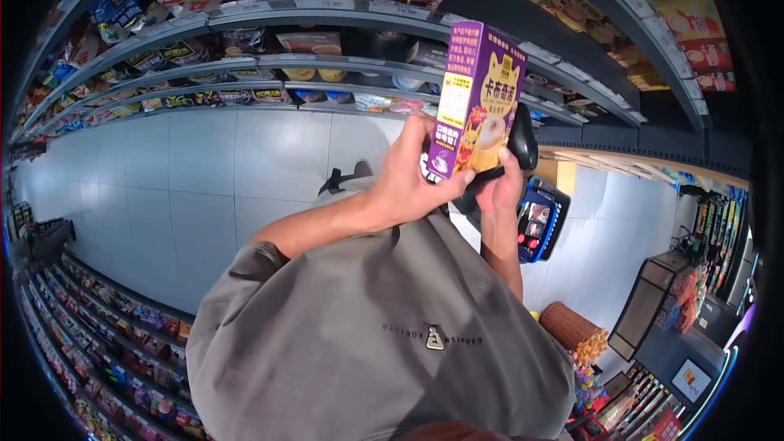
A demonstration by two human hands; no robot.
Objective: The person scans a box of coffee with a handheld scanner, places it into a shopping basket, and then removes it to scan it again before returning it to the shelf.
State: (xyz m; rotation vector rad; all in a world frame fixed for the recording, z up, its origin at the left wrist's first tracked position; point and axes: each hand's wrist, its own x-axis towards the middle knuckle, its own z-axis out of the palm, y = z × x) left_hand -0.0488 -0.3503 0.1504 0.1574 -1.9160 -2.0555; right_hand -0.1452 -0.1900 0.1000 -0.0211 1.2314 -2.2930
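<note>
A purple and yellow cappuccino box (492,114) is held up in front of me, tilted, its front and one narrow side facing me. My left hand (411,167) is closed around its lower left side, the thumb along the bottom edge. Supporting the lower right corner is my right hand (500,184), thumb on the front and the other fingers partly hidden behind the box. Just behind the box, beside my right hand, is a black rounded object (524,140) whose kind I cannot make out.
Shelves (327,12) of packaged drinks and snacks run across the front. A blue and black shopping basket (557,224) with goods in it is at my right, near a brown wicker basket (570,325). More snack shelves (122,335) stand behind on the left. Pale tiles (245,155) cover the floor.
</note>
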